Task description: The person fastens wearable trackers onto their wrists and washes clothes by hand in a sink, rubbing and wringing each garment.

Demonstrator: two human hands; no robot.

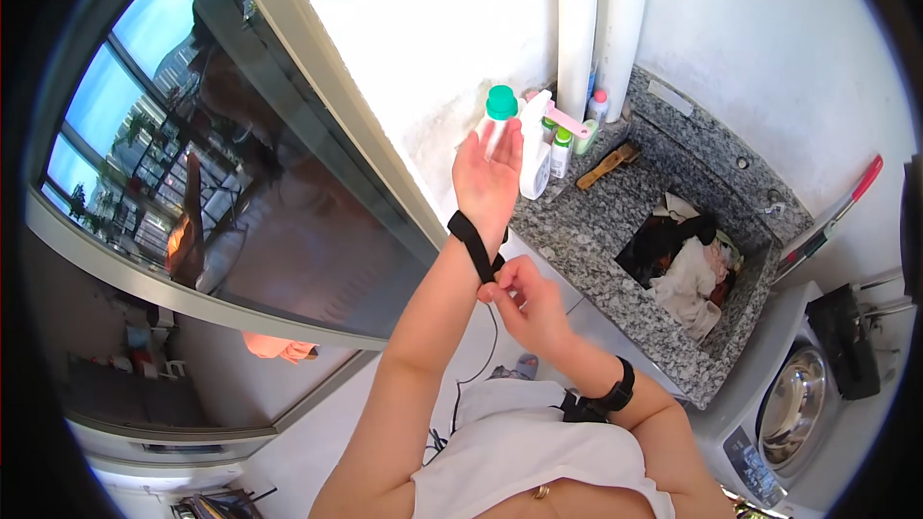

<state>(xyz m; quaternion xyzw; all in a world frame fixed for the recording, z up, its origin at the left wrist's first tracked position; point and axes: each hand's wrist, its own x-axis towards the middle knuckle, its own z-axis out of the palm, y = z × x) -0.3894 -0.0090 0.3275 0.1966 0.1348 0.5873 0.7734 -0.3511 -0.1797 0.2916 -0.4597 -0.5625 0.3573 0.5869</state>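
Observation:
My left hand [488,173] is raised palm up, its fingers stretched out in front of a white bottle with a green cap [501,103]. It grips nothing that I can see. A black strap [473,245] circles my left wrist. With thumb and fingers pinched together, my right hand [531,303] holds the strap at its lower edge. Another black band [623,386] is on my right forearm. A thin dark cable [496,327] hangs down from near the strap.
Right of my hands is a granite sink [567,231] with a pile of clothes [690,269] in its basin. A wooden brush [608,165] and several bottles [561,152] stand on its ledge. A washing machine [769,404] is at lower right; a glass door [317,202] borders the left.

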